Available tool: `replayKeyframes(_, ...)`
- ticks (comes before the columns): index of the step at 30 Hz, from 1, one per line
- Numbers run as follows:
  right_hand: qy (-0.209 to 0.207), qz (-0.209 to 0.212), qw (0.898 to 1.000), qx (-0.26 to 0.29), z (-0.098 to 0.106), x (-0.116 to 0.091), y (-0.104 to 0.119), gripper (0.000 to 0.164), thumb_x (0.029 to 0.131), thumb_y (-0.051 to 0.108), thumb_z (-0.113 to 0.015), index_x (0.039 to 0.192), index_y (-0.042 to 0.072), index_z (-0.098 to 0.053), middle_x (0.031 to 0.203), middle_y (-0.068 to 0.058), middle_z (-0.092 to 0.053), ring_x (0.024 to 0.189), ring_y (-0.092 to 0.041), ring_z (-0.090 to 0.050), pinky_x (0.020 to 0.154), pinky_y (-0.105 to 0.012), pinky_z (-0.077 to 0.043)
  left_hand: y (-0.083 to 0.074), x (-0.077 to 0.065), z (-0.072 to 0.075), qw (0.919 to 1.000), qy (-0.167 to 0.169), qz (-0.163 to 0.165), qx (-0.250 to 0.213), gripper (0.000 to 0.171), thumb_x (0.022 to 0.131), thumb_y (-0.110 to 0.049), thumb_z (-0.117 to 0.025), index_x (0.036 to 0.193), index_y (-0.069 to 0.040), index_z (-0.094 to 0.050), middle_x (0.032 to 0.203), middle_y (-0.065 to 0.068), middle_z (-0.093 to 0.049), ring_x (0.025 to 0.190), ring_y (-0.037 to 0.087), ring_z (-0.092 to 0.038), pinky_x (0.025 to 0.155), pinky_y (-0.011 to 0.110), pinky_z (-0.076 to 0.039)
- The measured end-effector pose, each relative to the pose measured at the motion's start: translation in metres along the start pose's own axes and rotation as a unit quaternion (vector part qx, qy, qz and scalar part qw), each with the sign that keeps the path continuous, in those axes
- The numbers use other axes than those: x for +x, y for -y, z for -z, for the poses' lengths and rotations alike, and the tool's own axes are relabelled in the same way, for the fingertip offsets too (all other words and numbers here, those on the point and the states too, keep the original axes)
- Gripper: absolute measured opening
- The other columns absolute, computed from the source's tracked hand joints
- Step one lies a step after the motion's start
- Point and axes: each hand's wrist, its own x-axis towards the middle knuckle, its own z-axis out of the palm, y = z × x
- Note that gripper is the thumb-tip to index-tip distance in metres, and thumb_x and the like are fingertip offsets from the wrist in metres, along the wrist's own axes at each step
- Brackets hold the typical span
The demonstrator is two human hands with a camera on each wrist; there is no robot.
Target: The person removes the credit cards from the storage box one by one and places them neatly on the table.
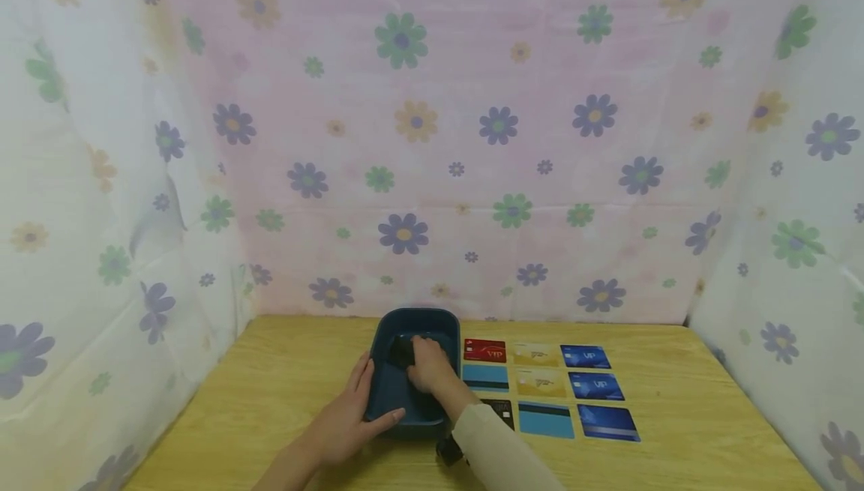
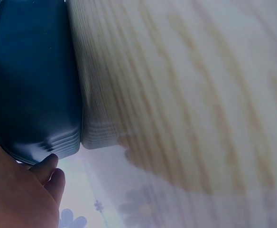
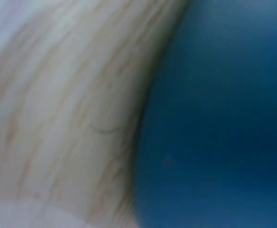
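A dark blue rectangular tub [image 1: 413, 417] stands on the table, its inside facing up. My left hand [image 1: 343, 420] holds the tub's near left corner, fingers along the outer left wall and thumb over the near rim. In the left wrist view, fingertips of the left hand [image 2: 32, 190] touch the end of the tub [image 2: 34, 76]. My right hand [image 1: 432, 367] reaches inside and grips a small black object [image 1: 402, 352], whose kind I cannot tell. The right wrist view shows only the blurred tub wall [image 3: 214, 123], with no hand visible.
Several cards lie in rows right of the tub, among them a red card [image 1: 484, 351], a gold card [image 1: 540, 382], a blue card [image 1: 609, 423] and a partly covered black card [image 1: 502, 412]. Floral cloth [image 1: 445, 139] walls enclose the wooden table [image 1: 695, 401].
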Motion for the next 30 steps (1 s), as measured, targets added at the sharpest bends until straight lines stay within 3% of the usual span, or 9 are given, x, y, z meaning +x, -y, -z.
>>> replayKeyframes(9,-0.049,0.044,0.997,0.048,-0.001,-0.0008,-0.0015,0.033,0.097,-0.001,-0.061,0.13,-0.005,-0.06,0.112,-0.022,-0.062,0.104,-0.039,-0.062,0.09,-0.055,-0.052,-0.0019,0.0,0.0,1.0,-0.001,-0.001,0.002,0.112,0.092,-0.073,-0.057,0.164,-0.002,-0.009,0.172,0.015,0.002,0.142,0.043,-0.043,0.105,0.058,-0.044)
replayKeyframes(20,-0.044,0.059,0.995,0.068,-0.0023,-0.0015,-0.0013,0.04,0.095,-0.004,-0.061,0.135,-0.006,-0.057,0.129,-0.025,-0.062,0.125,-0.042,-0.057,0.103,-0.054,-0.047,-0.0009,0.0011,-0.0002,1.0,0.002,0.004,-0.005,0.111,0.092,-0.072,-0.058,0.164,-0.002,-0.009,0.172,0.015,0.0,0.14,0.043,-0.045,0.104,0.058,-0.045)
replayKeyframes(26,-0.095,0.087,0.985,0.115,-0.0011,-0.0013,-0.001,0.042,0.087,-0.012,-0.064,0.127,-0.001,-0.064,0.122,-0.019,-0.069,0.112,-0.035,-0.064,0.096,-0.052,-0.052,0.0008,0.0008,-0.0018,1.0,0.004,0.006,-0.004,0.111,0.093,-0.071,-0.058,0.164,-0.001,-0.01,0.172,0.015,-0.001,0.14,0.043,-0.045,0.104,0.059,-0.045)
replayKeyframes(30,-0.114,0.094,0.978,0.151,0.0038,-0.0015,0.0006,0.046,0.088,-0.013,-0.063,0.131,0.004,-0.066,0.126,-0.017,-0.069,0.113,-0.033,-0.065,0.095,-0.052,-0.052,0.0017,0.0019,-0.0016,1.0,0.004,0.005,0.0,0.112,0.092,-0.072,-0.057,0.164,-0.002,-0.009,0.172,0.014,0.0,0.14,0.043,-0.046,0.104,0.059,-0.044)
